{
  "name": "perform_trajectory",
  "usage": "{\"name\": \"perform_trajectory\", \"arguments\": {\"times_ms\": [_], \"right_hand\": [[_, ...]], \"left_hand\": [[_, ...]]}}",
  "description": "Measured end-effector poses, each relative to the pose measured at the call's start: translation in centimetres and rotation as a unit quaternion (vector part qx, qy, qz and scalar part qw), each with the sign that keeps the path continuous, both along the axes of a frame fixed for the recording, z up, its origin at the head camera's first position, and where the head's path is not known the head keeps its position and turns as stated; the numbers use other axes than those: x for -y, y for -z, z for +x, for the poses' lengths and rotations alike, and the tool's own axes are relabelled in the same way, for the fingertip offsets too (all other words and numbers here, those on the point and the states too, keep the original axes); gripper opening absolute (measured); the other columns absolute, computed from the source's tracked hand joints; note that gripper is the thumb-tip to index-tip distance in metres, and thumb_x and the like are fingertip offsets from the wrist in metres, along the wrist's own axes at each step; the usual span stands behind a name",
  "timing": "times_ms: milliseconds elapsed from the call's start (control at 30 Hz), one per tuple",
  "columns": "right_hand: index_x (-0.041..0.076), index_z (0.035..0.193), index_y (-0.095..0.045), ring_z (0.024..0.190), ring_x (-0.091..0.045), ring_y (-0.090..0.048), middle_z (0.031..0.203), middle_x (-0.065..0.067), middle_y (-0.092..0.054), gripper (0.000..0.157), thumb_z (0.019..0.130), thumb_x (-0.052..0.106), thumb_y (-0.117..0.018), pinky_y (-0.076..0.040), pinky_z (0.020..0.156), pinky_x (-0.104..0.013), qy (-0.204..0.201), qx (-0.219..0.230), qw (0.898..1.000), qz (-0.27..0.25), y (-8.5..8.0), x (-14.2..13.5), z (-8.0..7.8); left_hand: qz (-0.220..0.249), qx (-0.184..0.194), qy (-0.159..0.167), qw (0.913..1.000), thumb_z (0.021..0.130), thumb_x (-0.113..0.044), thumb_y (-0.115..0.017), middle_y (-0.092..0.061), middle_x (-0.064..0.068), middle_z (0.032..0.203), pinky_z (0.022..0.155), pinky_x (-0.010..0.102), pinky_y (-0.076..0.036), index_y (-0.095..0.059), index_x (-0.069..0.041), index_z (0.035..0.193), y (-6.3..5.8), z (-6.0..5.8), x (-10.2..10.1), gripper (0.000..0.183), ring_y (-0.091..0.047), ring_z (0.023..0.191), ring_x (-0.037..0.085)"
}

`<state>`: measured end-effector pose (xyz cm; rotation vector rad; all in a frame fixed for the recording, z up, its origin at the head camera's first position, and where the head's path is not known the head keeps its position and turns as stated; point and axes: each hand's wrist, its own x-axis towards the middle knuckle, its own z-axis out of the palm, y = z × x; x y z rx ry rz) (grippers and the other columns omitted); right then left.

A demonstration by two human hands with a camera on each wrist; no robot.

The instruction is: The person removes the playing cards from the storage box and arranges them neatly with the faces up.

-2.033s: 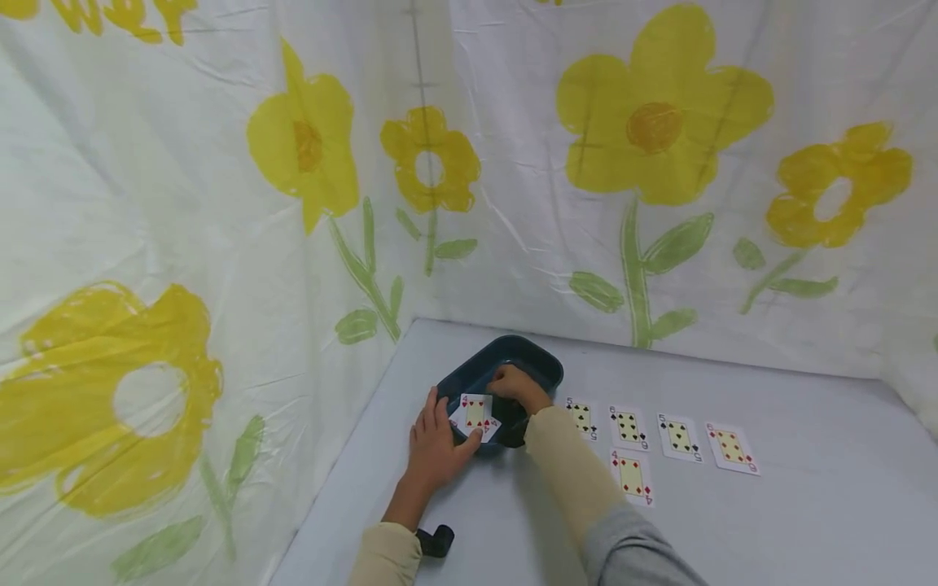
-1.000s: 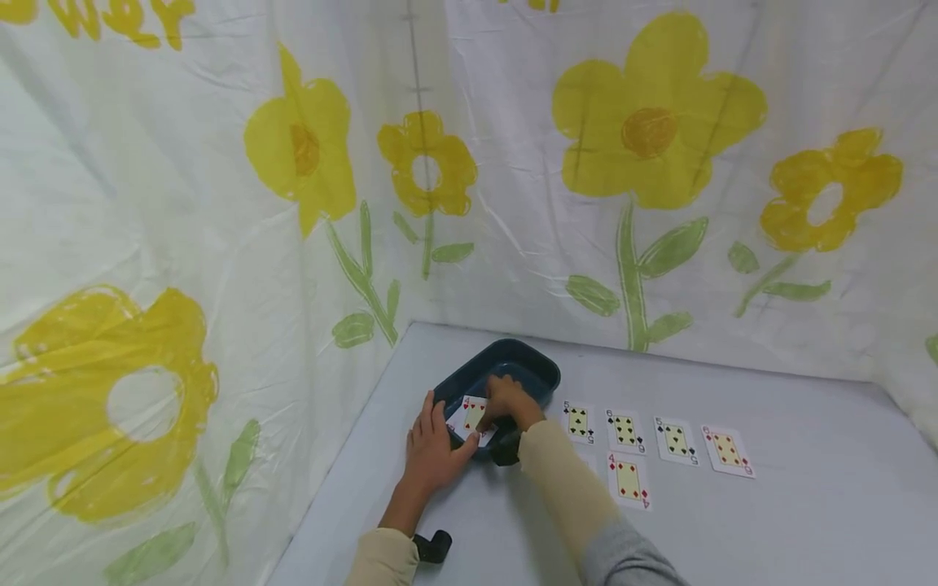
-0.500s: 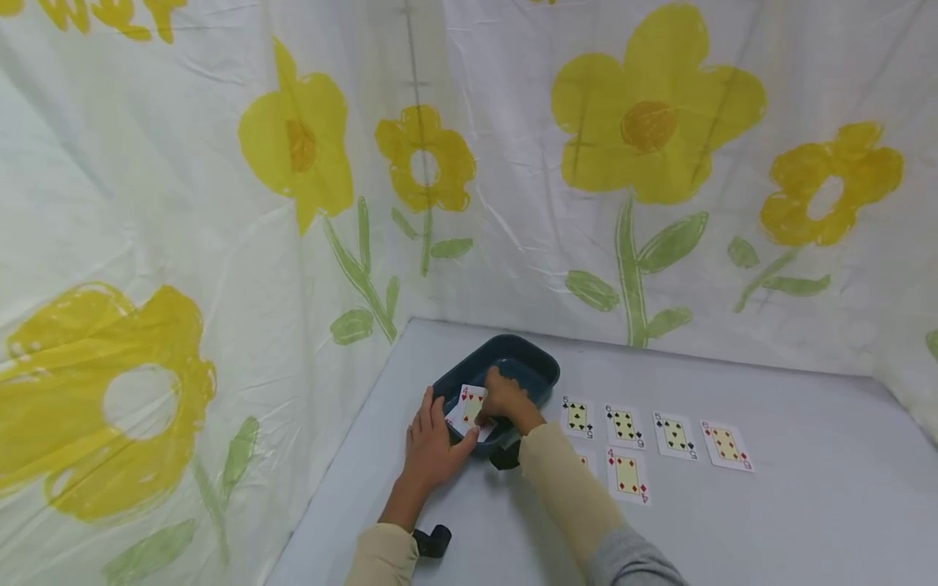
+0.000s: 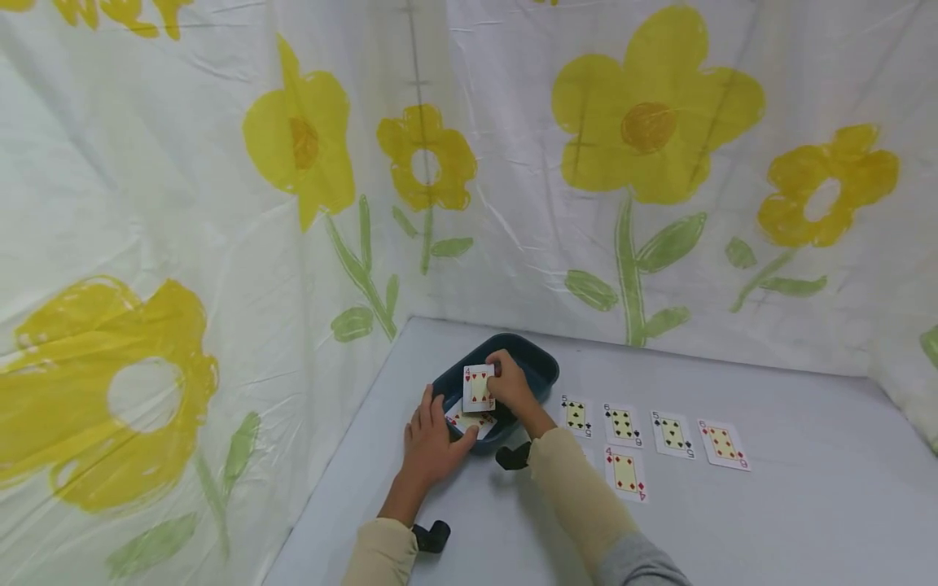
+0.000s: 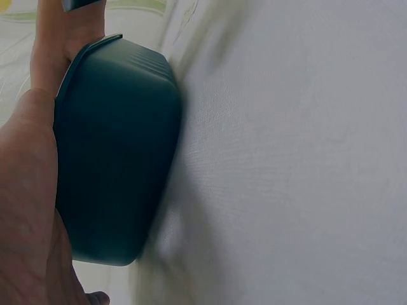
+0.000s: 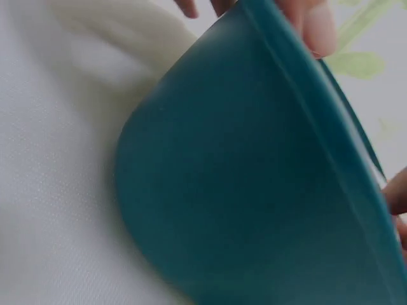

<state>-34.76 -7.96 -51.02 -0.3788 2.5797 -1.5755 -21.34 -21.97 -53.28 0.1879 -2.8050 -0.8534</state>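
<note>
A dark teal tray (image 4: 541, 368) stands at the table's back left corner; its outer wall (image 5: 121, 152) fills much of the left wrist view. My left hand (image 4: 431, 443) grips the tray's near left corner, fingers along the left side and thumb at the front rim. Above the tray's inside, my right hand (image 4: 513, 387) pinches a four of hearts playing card (image 4: 479, 387) by its right edge, face up. Beneath it more playing cards (image 4: 463, 421) lie in the tray's near end, partly covered. In the right wrist view the left thumb (image 6: 318, 30) rests at the rim.
On the white table (image 4: 806, 456), right of the tray, a row of face-up cards holds a black five (image 4: 576, 417), a black six (image 4: 623, 426), a five of spades (image 4: 672, 435) and a six of diamonds (image 4: 724, 445). A four of diamonds (image 4: 625, 474) lies nearer.
My right hand has gone from the tray's middle to the cards at its near end and lifted the four of hearts off them. The left hand has stayed on the tray.
</note>
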Motion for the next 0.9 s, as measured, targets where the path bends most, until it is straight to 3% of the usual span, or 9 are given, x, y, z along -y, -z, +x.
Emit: {"name": "perform_trajectory", "arguments": {"times_ms": [233,433,633,900], "right_hand": [[0.004,0.123,-0.061,0.087,-0.025,-0.054,0.099,-0.011,-0.057,0.04,0.085,-0.006,-0.059,-0.045,0.07,-0.033,0.096,-0.004,0.991,-0.092,-1.3,-2.3,1.3],[0.002,0.129,-0.058,0.09,-0.027,-0.057,0.102,-0.014,-0.063,0.04,0.09,0.001,-0.064,-0.046,0.075,-0.033,0.109,0.029,0.985,-0.132,-2.0,-5.7,2.7],[0.006,0.132,-0.058,0.095,-0.027,-0.059,0.107,-0.014,-0.066,0.04,0.093,0.007,-0.064,-0.046,0.082,-0.034,0.105,0.044,0.987,-0.116,-1.6,-9.4,4.0],[0.004,0.131,-0.058,0.092,-0.025,-0.061,0.107,-0.015,-0.067,0.038,0.094,0.01,-0.063,-0.048,0.078,-0.03,0.12,0.057,0.988,-0.081,-0.3,-14.9,6.2]], "left_hand": [[0.006,0.001,0.001,1.0,0.088,-0.055,-0.062,-0.011,0.017,0.163,0.108,0.069,-0.02,-0.03,0.001,0.15,-0.1,0.0,-0.2,0.089,-0.026,0.141,0.044],[0.007,-0.011,-0.001,0.9999,0.088,-0.053,-0.063,-0.01,0.017,0.163,0.108,0.068,-0.021,-0.029,0.0,0.15,-0.2,0.0,-0.1,0.088,-0.027,0.14,0.042],[0.006,-0.022,0.001,0.9997,0.088,-0.051,-0.064,-0.011,0.017,0.163,0.107,0.068,-0.021,-0.03,0.0,0.15,-0.3,-0.1,0.1,0.087,-0.027,0.139,0.042],[0.009,-0.016,0.008,0.9998,0.088,-0.053,-0.063,-0.01,0.017,0.163,0.107,0.068,-0.02,-0.029,0.001,0.15,0.0,0.0,0.1,0.089,-0.026,0.14,0.042]]}}
